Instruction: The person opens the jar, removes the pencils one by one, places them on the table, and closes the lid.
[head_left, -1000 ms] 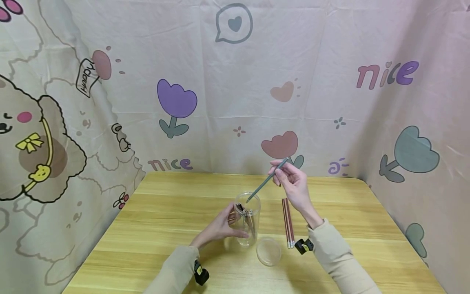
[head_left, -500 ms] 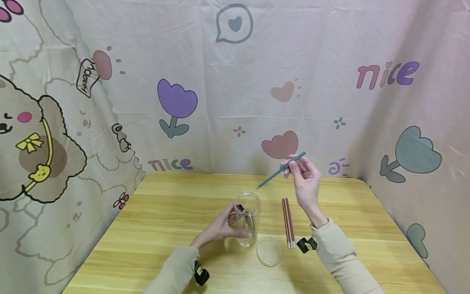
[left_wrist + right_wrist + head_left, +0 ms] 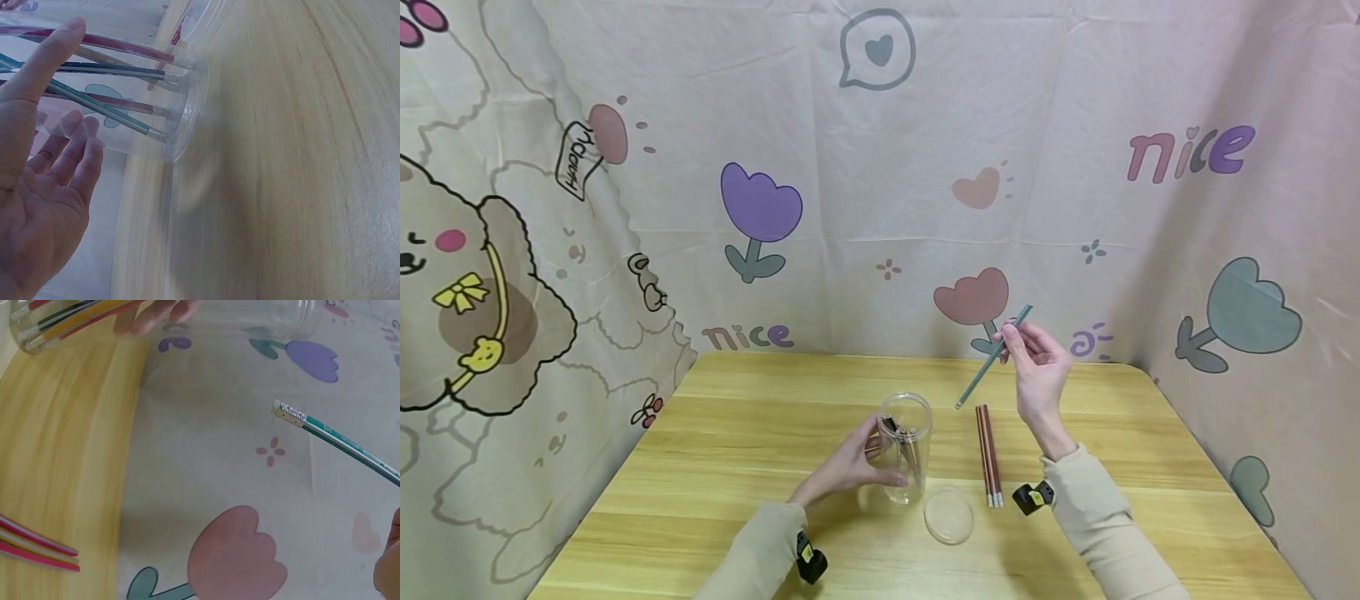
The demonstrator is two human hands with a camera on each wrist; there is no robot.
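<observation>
A clear, lidless plastic jar (image 3: 919,457) stands on the table with several pencils inside; the left wrist view shows a green pencil (image 3: 100,104) and darker ones among them, eraser ends at the base. My left hand (image 3: 850,462) grips the jar from its left side, thumb in front and fingers round the back. Up and to the right of the jar's mouth, my right hand (image 3: 1042,371) pinches another green pencil (image 3: 992,358) between thumb and fingers. That pencil slants, its white eraser end (image 3: 280,409) pointing down and left.
Several reddish pencils (image 3: 988,454) lie side by side on the wooden table (image 3: 737,442), right of the jar. A round clear lid (image 3: 949,517) lies just in front of the jar. Behind the table hangs a printed cloth (image 3: 865,183).
My right hand has moved right with the green pencil, taking its lower end away from the jar's mouth; the pencil now stands steeper. My left hand and the jar have stayed put.
</observation>
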